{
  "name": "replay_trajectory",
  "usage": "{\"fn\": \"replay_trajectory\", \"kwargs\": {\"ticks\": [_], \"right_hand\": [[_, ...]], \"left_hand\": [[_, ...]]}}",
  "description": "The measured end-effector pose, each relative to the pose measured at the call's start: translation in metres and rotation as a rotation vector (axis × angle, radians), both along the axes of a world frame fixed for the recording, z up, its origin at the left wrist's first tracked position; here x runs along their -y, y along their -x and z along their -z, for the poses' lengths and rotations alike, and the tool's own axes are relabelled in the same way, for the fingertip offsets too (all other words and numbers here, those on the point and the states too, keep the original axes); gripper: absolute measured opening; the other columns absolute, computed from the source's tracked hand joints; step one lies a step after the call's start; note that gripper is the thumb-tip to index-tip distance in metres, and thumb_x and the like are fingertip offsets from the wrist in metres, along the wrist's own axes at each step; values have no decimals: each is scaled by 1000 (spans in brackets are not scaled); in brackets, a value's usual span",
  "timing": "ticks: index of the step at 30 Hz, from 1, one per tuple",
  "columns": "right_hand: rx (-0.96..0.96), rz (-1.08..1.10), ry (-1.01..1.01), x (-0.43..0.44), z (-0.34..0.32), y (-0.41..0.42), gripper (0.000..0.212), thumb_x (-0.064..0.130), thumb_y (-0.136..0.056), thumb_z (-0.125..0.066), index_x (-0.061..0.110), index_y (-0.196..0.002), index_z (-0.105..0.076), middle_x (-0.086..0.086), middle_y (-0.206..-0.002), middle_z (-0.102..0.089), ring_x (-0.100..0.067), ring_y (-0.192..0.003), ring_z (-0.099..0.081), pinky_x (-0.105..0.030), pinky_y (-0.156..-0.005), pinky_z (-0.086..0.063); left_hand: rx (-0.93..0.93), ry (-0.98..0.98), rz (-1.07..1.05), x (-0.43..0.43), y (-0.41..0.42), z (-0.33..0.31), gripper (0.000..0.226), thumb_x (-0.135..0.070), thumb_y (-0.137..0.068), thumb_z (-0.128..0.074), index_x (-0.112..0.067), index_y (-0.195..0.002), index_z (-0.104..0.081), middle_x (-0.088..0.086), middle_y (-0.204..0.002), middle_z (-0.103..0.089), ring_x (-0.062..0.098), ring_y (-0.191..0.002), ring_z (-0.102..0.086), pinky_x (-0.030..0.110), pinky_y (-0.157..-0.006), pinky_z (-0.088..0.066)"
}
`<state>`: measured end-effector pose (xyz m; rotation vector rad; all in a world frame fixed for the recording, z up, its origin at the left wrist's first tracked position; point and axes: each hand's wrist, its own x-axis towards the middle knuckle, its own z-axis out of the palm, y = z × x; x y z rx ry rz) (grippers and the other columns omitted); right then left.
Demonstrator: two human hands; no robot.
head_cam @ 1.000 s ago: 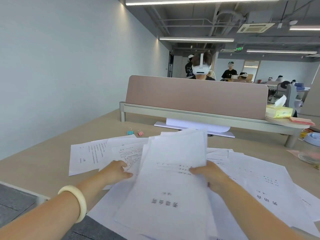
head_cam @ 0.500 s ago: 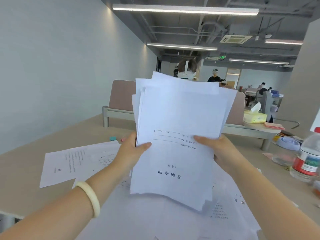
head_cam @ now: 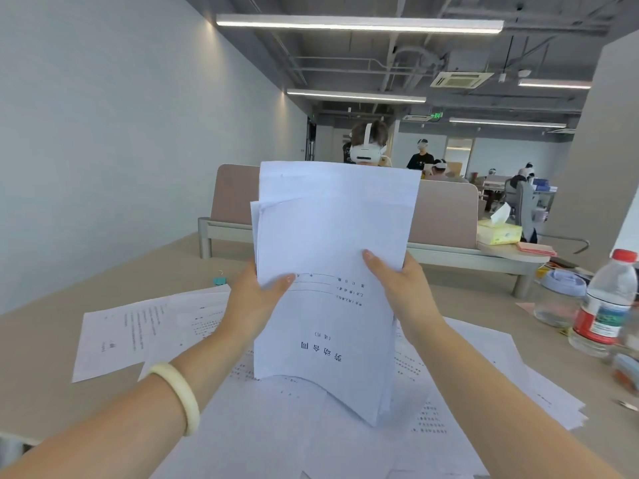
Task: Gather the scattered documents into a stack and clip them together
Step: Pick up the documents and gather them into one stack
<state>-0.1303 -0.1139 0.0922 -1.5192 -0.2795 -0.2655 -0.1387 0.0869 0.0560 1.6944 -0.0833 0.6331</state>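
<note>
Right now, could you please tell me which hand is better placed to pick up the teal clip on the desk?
Left, probably. The teal clip lies on the desk to the left of the left hand, while the right hand is across the stack and could hold it alone.

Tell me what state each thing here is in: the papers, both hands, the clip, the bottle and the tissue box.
Paper stack: held upright, edges uneven, no clip on it.
Left hand: grips the stack's left edge.
Right hand: grips the stack's right edge.
Loose sheets: lying flat, spread over the desk.
Clip: lying on the desk, unused.
Bottle: standing upright, red cap on.
Tissue box: a tissue sticking out of the top.
</note>
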Motion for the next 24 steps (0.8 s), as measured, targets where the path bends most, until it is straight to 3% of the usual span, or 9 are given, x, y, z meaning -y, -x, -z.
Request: {"fn": "replay_trajectory", "kwargs": {"ticks": [4,8,12,16,21,24], "right_hand": [[32,66,-43,3,5,-2,38,27,-84,-70,23,-117,-53,7,-112,-68,-11,-101,-66,-31,-85,-53],[7,74,-28,7,14,-6,45,20,-82,-71,22,-122,-51,6,-112,-66,-9,-96,-65,-24,-69,-51],[-81,38,60,9,26,-8,32,14,-88,-63,22,-118,-57,8,-104,-67,-4,-86,-62,-21,-67,-50],[-33,68,52,8,22,-3,18,16,-91,-59,21,-107,-62,12,-90,-68,-7,-79,-65,-12,-55,-53],[72,111,-26,7,3,-3,23,24,-89,-63,26,-111,-55,10,-105,-67,-10,-96,-65,-27,-79,-53],[-30,162,41,5,45,-2,31,24,-89,-63,28,-115,-48,9,-111,-64,-13,-101,-62,-28,-84,-49]], "left_hand": [[23,68,6,-4,-1,-1,44,-20,-84,-67,-28,-118,-40,-22,-105,-56,-4,-97,-55,17,-76,-43],[-54,-45,24,-3,-3,2,32,-25,-88,-62,-28,-116,-46,-15,-110,-58,7,-103,-54,23,-83,-42],[-91,-148,19,1,-3,14,26,-18,-94,-50,-25,-119,-48,-10,-111,-57,12,-110,-53,19,-78,-40],[-23,-141,-48,9,5,10,33,-17,-97,-44,-18,-130,-45,-13,-115,-52,8,-109,-48,21,-88,-32],[27,-43,-20,13,9,-2,19,-21,-96,-47,-29,-111,-38,-33,-98,-49,-6,-95,-52,19,-79,-37],[-71,-35,-21,12,10,27,24,-18,-95,-49,-26,-113,-35,-23,-101,-53,7,-102,-53,24,-88,-35]]}}
